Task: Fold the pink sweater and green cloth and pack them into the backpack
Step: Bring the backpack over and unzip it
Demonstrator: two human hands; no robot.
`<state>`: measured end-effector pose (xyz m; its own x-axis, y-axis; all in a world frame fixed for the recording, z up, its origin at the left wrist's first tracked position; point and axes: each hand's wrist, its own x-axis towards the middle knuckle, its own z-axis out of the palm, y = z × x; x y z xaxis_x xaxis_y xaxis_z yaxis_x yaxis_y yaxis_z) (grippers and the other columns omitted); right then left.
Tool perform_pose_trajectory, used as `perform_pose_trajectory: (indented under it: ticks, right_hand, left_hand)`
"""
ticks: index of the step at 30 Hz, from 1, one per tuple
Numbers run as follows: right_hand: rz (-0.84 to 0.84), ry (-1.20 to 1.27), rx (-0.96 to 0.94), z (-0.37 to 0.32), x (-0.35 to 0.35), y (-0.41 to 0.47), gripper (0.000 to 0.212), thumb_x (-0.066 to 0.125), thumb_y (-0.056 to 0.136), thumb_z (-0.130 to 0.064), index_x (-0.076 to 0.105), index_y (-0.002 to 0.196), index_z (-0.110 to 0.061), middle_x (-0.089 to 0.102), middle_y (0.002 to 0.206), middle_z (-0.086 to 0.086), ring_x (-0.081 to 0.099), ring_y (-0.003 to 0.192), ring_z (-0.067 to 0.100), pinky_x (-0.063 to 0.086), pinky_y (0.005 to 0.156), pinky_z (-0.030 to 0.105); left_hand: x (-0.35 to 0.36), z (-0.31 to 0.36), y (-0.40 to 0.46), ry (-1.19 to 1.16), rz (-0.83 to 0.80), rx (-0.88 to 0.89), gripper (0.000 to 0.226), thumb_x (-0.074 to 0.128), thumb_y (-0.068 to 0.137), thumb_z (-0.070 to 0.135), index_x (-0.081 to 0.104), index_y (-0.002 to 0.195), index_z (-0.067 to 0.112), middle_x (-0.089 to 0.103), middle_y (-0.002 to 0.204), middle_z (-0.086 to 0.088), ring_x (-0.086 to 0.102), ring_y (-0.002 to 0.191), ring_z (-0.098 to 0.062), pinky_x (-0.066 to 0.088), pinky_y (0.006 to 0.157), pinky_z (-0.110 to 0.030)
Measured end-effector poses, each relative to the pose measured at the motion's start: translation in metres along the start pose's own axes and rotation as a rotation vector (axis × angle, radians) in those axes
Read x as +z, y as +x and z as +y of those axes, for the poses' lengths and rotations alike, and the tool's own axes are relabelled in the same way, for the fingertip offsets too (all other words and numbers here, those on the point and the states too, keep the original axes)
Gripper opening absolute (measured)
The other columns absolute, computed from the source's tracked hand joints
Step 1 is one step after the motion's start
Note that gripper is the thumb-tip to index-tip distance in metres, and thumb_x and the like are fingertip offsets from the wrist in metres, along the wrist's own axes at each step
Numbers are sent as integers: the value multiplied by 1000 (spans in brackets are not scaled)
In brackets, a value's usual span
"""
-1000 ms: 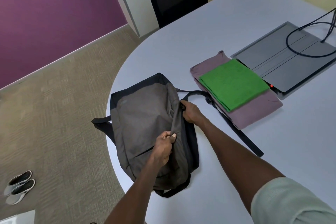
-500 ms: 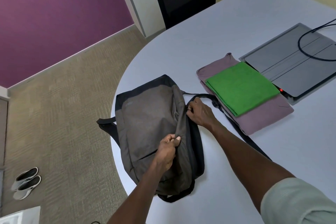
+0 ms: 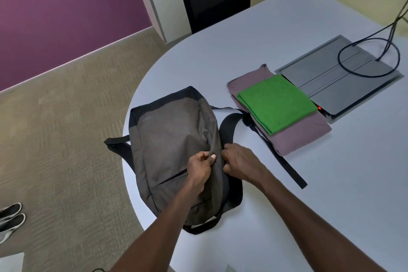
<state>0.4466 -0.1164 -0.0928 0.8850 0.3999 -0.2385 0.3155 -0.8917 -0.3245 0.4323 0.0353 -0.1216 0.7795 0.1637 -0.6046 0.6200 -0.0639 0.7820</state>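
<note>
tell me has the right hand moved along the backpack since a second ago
Yes. The right hand slid down the backpack edge, away from the strap loop and close beside the left hand.

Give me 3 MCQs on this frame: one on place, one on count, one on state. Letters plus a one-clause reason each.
1. Where does the green cloth lie?
A. inside the backpack
B. on top of the folded pink sweater
C. on the floor

2. How many shoes show on the carpet at the left edge?
A. two
B. four
C. none

3. What is the left hand doing?
A. resting flat on the table
B. lifting the green cloth
C. pinching a ridge of the backpack fabric

Answers:
1 B: the cloth sits folded on the sweater, beside the bag.
2 A: a pair of shoes lies side by side.
3 C: thumb and fingers grip a fold of fabric, with the right hand curled at the same seam.
</note>
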Motion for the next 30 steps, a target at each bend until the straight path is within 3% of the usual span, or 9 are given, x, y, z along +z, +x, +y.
perform_pose_trajectory:
  ticks: [3,6,8,10,15,18,23,28,30]
  right_hand:
    - [-5,67,142,-4,14,-14,14,53,84,-23,42,80,-16,56,84,7,55,74,30,30,60,32]
    - [-23,268,295,9,16,-19,10,59,88,-23,61,90,-14,60,92,5,59,82,26,43,67,34]
    - [-8,237,257,19,14,-19,16,63,89,-23,68,96,-11,61,98,9,61,88,28,46,70,34]
    - [54,79,182,20,10,-20,19,63,89,-29,71,92,-12,61,93,7,62,83,28,39,63,31]
    - [170,-136,65,4,11,-33,29,67,79,-24,56,56,-11,53,59,5,53,50,29,27,47,29]
    - [191,-160,7,-1,17,-48,33,66,79,-21,49,51,-16,51,52,3,53,49,26,22,47,28]
    - [176,-157,-81,-8,14,-68,34,68,79,-15,44,56,-20,50,52,1,48,55,23,27,46,29]
    - [150,-19,63,1,9,-64,18,46,98,-13,39,82,-14,49,64,8,43,57,25,29,51,35]
    - [140,45,98,-1,7,-58,18,41,99,-13,37,82,-14,39,60,1,38,55,23,21,48,33]
  left_hand:
    - [-2,5,-8,22,13,20,16,72,89,15,75,103,7,76,94,-2,71,96,-22,57,91,-35]
    - [-2,4,-21,173,26,83,32,82,80,24,67,102,8,71,96,0,67,92,-16,55,89,-29]
    - [2,-6,-33,331,40,105,39,86,73,32,61,95,13,67,88,1,63,84,-14,51,80,-29]
    - [6,-18,-46,473,53,166,34,82,75,36,58,80,13,62,73,1,59,72,-16,45,72,-29]
    - [-6,-21,-53,561,114,294,37,65,90,32,62,65,5,62,60,-5,58,62,-24,42,63,-33]
    - [-13,-8,-53,625,112,312,40,64,91,35,58,60,11,56,55,-1,54,59,-22,43,61,-33]
    - [-15,6,-55,696,107,314,43,62,93,36,48,57,16,47,54,3,44,54,-14,37,60,-29]
    - [-11,17,-59,648,66,308,42,64,92,35,57,64,4,50,57,-3,49,57,-19,44,61,-32]
    - [-8,20,-61,644,62,313,41,63,93,33,60,66,2,55,59,-7,54,60,-23,46,63,-34]
